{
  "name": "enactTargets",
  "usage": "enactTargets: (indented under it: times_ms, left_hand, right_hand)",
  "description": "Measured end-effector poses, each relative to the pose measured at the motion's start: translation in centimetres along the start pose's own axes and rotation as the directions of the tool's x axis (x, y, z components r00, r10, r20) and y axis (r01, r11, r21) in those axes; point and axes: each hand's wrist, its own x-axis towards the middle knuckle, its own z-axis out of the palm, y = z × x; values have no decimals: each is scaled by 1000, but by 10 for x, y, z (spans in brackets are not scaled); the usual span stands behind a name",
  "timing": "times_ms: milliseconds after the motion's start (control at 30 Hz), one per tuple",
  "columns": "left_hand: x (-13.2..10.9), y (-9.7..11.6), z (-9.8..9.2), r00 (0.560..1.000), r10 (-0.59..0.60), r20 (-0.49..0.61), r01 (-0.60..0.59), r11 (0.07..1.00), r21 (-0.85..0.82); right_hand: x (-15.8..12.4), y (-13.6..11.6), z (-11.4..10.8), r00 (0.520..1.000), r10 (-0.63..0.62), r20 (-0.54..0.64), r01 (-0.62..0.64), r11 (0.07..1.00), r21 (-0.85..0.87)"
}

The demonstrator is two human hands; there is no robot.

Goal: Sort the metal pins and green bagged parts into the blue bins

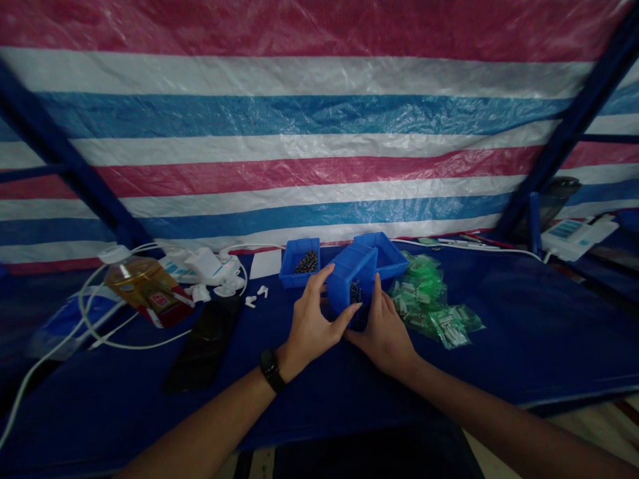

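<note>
A small blue plastic bin (pixel 342 275) is tilted up on its side between my two hands, with dark screws (pixel 355 293) visible inside its mouth. My left hand (pixel 313 318) grips the bin's left side, thumb across the lower edge and fingers up along the wall. On the other side, my right hand (pixel 388 338) is closed round the lower right edge. Just behind stands another blue bin (pixel 394 264), its inside partly hidden. To the left, a third blue bin (pixel 294 281) contains small dark metal parts (pixel 306 262).
Green-tinted plastic bags (pixel 432 299) of small metal parts lie to the right. On the left are a bottle of amber liquid (pixel 147 286), a black phone (pixel 204 342), white chargers, cables and earbuds (pixel 250 301). A striped tarp (pixel 319 150) hangs behind the blue table (pixel 514 332).
</note>
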Motion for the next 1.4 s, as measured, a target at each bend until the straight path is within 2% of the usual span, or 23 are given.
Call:
enactTargets:
  times_ms: [133, 267, 333, 433, 533, 633, 733, 833, 933, 1033, 1133, 1233, 1300, 1400]
  left_hand:
    - [-4, 2, -1, 985, 167, 40, -172, 971, 169]
    - [-4, 7, -3, 940, 337, 55, -338, 895, 291]
    - [-3, 8, -4, 921, 387, 47, -381, 868, 318]
    - [1, 4, -2, 915, 403, -6, -382, 871, 308]
    - [5, -2, -1, 930, 361, -67, -335, 909, 248]
    - [9, -5, -3, 945, 295, -140, -271, 948, 167]
    - [19, -1, -12, 956, 144, -254, -138, 989, 45]
    - [44, 4, -23, 941, -77, -328, 40, 992, -119]
    - [84, -1, -28, 938, -240, -249, 186, 957, -220]
    - [124, -14, -23, 938, -331, -108, 322, 942, -89]
    - [147, -30, -13, 923, -383, 42, 376, 918, 123]
    - [154, -42, -3, 899, -413, 146, 362, 888, 283]
    - [154, -47, 2, 897, -413, 158, 320, 853, 412]
    - [152, -49, 1, 924, -356, 138, 220, 791, 570]
  right_hand:
    - [-1, 5, 2, 1000, -15, -4, 15, 1000, -14]
    - [-1, 11, 4, 995, -98, -19, 98, 995, -27]
    - [-1, 12, 5, 991, -130, -32, 128, 991, -37]
    - [-1, 12, 6, 993, -109, -45, 106, 992, -69]
    - [-2, 8, 5, 996, -74, -40, 68, 990, -120]
    - [-2, 4, 1, 996, -93, -17, 89, 981, -170]
    - [-3, -1, -4, 992, -117, 40, 123, 968, -220]
    - [-3, -4, -7, 989, -121, 89, 139, 960, -243]
    - [-3, -6, -8, 989, -115, 96, 136, 961, -242]
    - [-3, -6, -8, 989, -120, 91, 138, 960, -243]
    - [-3, -6, -8, 988, -124, 93, 143, 959, -245]
    - [-4, -6, -8, 988, -123, 93, 142, 959, -244]
    - [-3, -6, -8, 988, -125, 94, 145, 958, -246]
    - [-3, -6, -7, 988, -130, 84, 147, 957, -251]
